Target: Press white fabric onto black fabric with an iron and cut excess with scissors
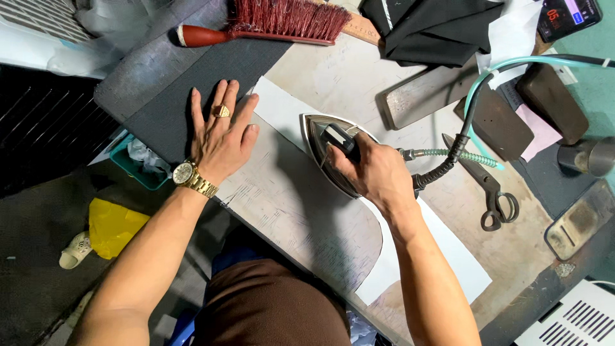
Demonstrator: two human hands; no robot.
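Note:
My right hand [375, 173] grips the black handle of a steam iron [318, 142], whose metal sole rests on a white strip of fabric [282, 112] laid across the worn table [301, 211]. The white strip runs under the iron to the near right. My left hand [221, 134], with a gold ring and a gold watch, lies flat with fingers spread on a dark grey cloth piece [166, 109], its fingertips touching the white strip's far end. A hose and a coiled cable [448, 157] lead away from the iron.
A red brush [269, 22] lies at the far edge, beside black folded fabric [429, 29]. Scissors [490, 192], metal weight blocks [503, 122], a metal cup [592, 157] and a timer [567, 16] sit to the right. A yellow bag [112, 224] and a shoe [75, 250] are on the floor.

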